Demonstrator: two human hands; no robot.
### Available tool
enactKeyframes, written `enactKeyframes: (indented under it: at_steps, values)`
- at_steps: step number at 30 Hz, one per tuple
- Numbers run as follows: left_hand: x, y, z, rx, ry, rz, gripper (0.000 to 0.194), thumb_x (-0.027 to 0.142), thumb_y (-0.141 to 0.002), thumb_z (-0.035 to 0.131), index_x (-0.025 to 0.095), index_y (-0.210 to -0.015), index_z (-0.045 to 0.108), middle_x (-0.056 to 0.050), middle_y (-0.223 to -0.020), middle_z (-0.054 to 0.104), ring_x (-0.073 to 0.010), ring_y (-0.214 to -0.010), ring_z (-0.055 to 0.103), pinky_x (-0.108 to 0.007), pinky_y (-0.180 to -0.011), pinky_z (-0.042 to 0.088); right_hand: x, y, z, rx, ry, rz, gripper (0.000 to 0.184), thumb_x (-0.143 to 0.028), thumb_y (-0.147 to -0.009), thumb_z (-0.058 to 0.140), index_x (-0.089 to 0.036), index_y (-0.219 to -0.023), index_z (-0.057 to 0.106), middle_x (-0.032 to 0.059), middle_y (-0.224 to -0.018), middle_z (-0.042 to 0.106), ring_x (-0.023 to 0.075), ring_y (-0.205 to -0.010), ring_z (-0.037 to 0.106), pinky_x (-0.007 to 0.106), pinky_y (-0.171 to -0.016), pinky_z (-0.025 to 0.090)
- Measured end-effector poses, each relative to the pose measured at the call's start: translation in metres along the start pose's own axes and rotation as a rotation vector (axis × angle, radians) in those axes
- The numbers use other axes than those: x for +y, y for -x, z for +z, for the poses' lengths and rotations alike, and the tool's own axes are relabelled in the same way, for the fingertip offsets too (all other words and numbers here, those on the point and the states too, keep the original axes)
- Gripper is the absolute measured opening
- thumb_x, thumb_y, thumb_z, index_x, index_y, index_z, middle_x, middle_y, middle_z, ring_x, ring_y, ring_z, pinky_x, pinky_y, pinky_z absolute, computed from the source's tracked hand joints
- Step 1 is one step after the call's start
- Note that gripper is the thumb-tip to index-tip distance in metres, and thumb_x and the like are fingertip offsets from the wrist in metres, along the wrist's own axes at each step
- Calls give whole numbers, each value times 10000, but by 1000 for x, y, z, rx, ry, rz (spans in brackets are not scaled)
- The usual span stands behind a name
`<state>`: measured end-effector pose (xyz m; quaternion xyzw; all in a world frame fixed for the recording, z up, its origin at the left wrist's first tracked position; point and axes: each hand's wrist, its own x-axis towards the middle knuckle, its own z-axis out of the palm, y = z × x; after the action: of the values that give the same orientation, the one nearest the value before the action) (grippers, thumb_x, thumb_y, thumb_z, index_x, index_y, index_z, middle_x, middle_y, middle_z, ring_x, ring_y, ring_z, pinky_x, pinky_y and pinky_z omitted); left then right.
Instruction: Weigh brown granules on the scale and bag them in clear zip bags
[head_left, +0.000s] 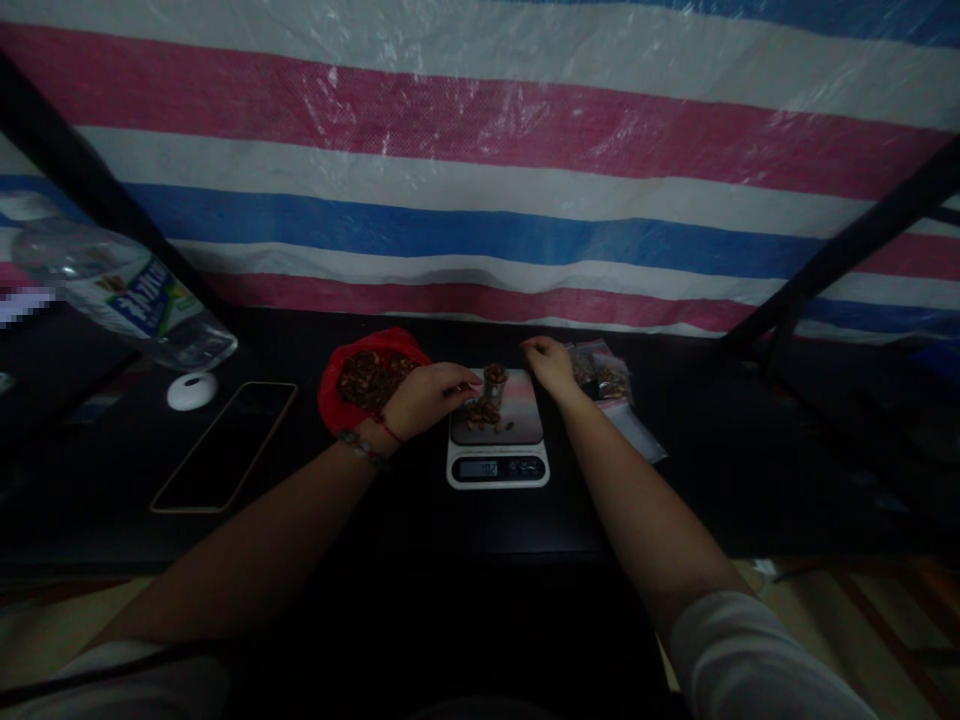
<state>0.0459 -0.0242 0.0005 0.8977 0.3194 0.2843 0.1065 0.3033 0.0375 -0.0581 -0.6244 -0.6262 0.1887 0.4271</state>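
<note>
My left hand point(433, 397) reaches in over the left side of a kitchen scale point(498, 488), its thumb and fingertips drawn together in a pinch; whatever lies between them is too small to tell. Right at those fingertips a small clear glass point(493, 384) filled with brown dried pieces stands upright on the scale. A loose heap of brown pieces point(484, 413) lies on the plate in front of it. The dim display seems to read 102. My right hand point(550, 366) rests just beyond the scale's right edge, fingers loosely bent, holding nothing that I can see.
A red plastic bag point(330, 390) of brown pieces sits left of the scale. Small zip bags point(611, 375) lie by my right wrist. Further left are a phone point(226, 450), a white rounded case point(192, 391) and a plastic bottle point(127, 285). Striped sheeting point(480, 180) hangs behind the black table point(480, 525).
</note>
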Motion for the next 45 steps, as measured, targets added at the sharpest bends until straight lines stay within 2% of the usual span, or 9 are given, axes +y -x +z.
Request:
enactKeyframes:
  at_steps: [8, 20, 23, 26, 30, 33, 38, 41, 45]
  values:
    - [-2, 0, -4, 8, -10, 28, 213, 269, -901, 511, 159, -952, 686, -51, -907, 704, -158, -874, 643, -275, -800, 503, 1, -1, 1, -3, 9, 4, 271, -265, -784, 460, -166, -877, 694, 44, -830, 703, 193, -778, 638, 307, -736, 481]
    - [-5, 5, -27, 31, -124, -79, 288, 336, -902, 455, 174, -948, 689, -49, -905, 703, -167, -829, 630, -279, -767, 470, -7, 5, -1, 53, -13, -12, 270, -246, -782, 461, -159, -878, 698, 43, -839, 701, 182, -776, 630, 300, -763, 478]
    - [-10, 6, -27, 20, -178, -102, 351, 387, -915, 418, 168, -868, 689, -57, -847, 694, -171, -779, 617, -278, -713, 448, -24, 7, -15, 154, -10, -32, 271, -251, -790, 461, -154, -884, 696, 45, -839, 698, 183, -780, 626, 297, -768, 474]
    - [-14, 6, -25, -15, -244, -86, 434, 427, -929, 380, 161, -737, 664, -60, -742, 665, -168, -695, 587, -274, -630, 399, -53, 12, -52, 250, 16, -66, 293, -295, -824, 453, -149, -917, 689, 44, -840, 692, 177, -766, 619, 294, -759, 472]
    - [-17, 7, -22, -22, -270, -56, 504, 455, -939, 341, 161, -635, 615, -56, -657, 622, -161, -628, 540, -276, -576, 335, -88, 42, -110, 243, 144, -90, 339, -354, -869, 436, -147, -994, 674, 60, -856, 688, 185, -780, 626, 304, -737, 469]
    - [-16, 7, -23, -22, -262, -54, 501, 452, -937, 340, 162, -628, 608, -49, -655, 614, -154, -621, 529, -272, -572, 313, -90, 86, -131, 83, 480, -49, 294, -357, -843, 507, -184, -1009, 679, 85, -925, 699, 221, -842, 641, 316, -760, 459]
    - [-15, 6, -24, -8, -227, -49, 494, 453, -923, 352, 161, -616, 606, -45, -637, 594, -149, -611, 520, -268, -565, 306, -53, 151, -122, -73, 962, 189, 317, -412, -817, 553, -155, -968, 661, 166, -946, 682, 276, -876, 639, 349, -764, 456]
    - [-15, 7, -23, 3, -212, -46, 505, 459, -925, 337, 166, -611, 602, -38, -613, 577, -147, -591, 508, -270, -554, 301, -35, 168, -116, -143, 999, 160, 250, -334, -854, 503, -165, -968, 648, 154, -996, 676, 265, -900, 641, 345, -786, 456]
    - [-15, 7, -24, 13, -176, -50, 506, 461, -927, 333, 161, -613, 592, -37, -609, 571, -145, -572, 499, -272, -553, 305, -29, 173, -115, -115, 943, 89, 250, -311, -879, 462, -203, -997, 655, 125, -998, 691, 263, -888, 649, 347, -765, 472]
